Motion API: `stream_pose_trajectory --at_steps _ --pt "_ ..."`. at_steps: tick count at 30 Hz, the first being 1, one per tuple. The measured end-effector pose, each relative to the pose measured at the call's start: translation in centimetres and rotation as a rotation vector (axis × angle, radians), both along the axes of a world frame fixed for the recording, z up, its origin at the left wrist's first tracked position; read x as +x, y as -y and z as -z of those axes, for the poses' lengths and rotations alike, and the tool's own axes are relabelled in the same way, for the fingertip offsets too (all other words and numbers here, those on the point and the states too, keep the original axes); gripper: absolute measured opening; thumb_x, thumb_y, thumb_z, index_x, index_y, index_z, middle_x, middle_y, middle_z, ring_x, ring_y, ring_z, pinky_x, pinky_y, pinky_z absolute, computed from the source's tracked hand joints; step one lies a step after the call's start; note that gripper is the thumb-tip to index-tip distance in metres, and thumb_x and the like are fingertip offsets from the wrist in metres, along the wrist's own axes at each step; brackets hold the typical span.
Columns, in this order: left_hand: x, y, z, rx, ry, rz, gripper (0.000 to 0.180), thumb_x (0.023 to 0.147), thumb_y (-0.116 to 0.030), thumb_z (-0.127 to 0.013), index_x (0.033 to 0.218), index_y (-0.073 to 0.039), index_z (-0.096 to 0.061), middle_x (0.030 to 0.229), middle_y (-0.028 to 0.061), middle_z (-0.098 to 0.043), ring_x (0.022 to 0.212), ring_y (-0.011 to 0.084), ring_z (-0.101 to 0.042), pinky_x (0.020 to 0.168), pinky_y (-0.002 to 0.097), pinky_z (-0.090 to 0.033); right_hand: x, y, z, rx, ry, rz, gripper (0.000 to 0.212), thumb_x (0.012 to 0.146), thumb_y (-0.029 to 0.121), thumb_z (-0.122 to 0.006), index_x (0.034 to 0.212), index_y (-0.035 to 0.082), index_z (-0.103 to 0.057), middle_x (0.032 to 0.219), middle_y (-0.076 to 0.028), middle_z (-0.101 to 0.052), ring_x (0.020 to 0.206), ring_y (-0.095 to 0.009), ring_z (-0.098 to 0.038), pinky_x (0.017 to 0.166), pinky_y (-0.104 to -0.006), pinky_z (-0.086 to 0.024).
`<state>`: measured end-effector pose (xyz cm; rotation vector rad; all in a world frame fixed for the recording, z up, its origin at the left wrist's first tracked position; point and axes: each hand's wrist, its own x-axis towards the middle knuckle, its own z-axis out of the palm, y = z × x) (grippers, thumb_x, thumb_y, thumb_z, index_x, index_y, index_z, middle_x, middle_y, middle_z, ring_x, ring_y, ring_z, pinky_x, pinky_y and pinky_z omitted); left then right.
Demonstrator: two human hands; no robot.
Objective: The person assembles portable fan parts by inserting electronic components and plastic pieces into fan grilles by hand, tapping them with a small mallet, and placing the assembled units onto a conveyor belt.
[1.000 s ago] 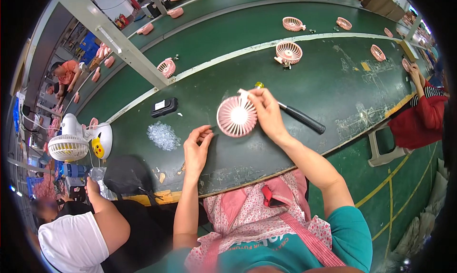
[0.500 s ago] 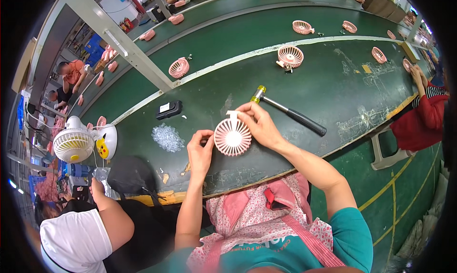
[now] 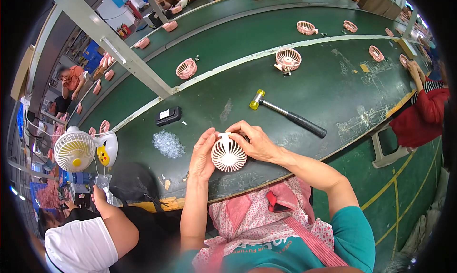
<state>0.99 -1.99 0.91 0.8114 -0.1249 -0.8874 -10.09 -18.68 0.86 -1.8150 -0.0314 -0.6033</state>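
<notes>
Between my two hands is a round pink fan cage (image 3: 229, 155), its slatted, bowl-like side facing up and its short tab pointing away from me. My right hand (image 3: 254, 142) pinches that tab from the right with thumb and fingers. On the left side of the cage, my left hand (image 3: 203, 154) has its fingers closed against the rim near the tab. Beyond my right hand lies a mallet (image 3: 290, 115) with a yellow head and black grip. A pile of small clear plastic pieces (image 3: 168, 144) and a black box-shaped device (image 3: 169, 116) lie left of my left hand.
Another pink fan cage (image 3: 288, 59) rests at the table's far edge. More cages and pink parts ride the green conveyor (image 3: 228, 44). A white desk fan (image 3: 74, 150) stands left by a metal post (image 3: 116, 44). Co-workers sit at left (image 3: 83, 242) and right (image 3: 428, 106).
The fan cage has come closer to me and a little left. My left hand has moved up to the tab end. A cage on the belt has shifted right.
</notes>
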Motion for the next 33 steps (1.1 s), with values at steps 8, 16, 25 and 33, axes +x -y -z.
stream_pose_trajectory --at_steps 8,16,25,33 --pt "-0.5 0.4 -0.4 0.14 0.1 -0.051 0.03 0.092 -0.009 -0.069 0.12 0.002 -0.065 0.112 0.0134 -0.071 0.1 0.0184 -0.068 0.09 0.0311 -0.056 0.2 -0.2 0.2 -0.072 0.058 0.037 0.018 0.097 0.008 -0.059 0.111 -0.003 -0.059 0.098 -0.017 -0.07 0.087 -0.028 -0.072 0.074 -0.0359 -0.057" --pt "-1.7 0.8 -0.5 0.255 0.376 -0.136 0.029 0.092 -0.007 -0.069 0.12 0.003 -0.068 0.109 0.0119 -0.072 0.098 0.015 -0.067 0.09 0.0277 -0.053 -0.1 -0.3 0.1 -0.102 0.027 0.122 0.015 0.098 0.012 -0.057 0.107 0.001 -0.057 0.091 -0.016 -0.069 0.08 -0.034 -0.07 0.068 -0.0395 -0.055" --pt "-1.2 -0.3 0.2 0.271 0.569 -0.104 0.012 0.087 0.004 -0.071 0.098 0.001 -0.073 0.099 0.0089 -0.071 0.09 0.0117 -0.065 0.082 0.0243 -0.052 0.3 1.0 0.4 0.409 -0.175 -0.299 0.019 0.1 0.017 -0.059 0.108 -0.001 -0.059 0.094 -0.008 -0.07 0.088 -0.013 -0.067 0.075 -0.0288 -0.054" --pt "-1.8 0.9 -2.7 0.172 1.191 -0.06 0.014 0.078 0.005 -0.077 0.09 -0.002 -0.073 0.085 0.0074 -0.071 0.085 0.0162 -0.06 0.077 0.0292 -0.048 1.7 3.8 5.7 1.168 -0.49 -1.03 0.041 0.083 0.018 -0.074 0.119 0.002 -0.061 0.101 -0.007 -0.07 0.086 -0.011 -0.069 0.073 -0.0211 -0.057"
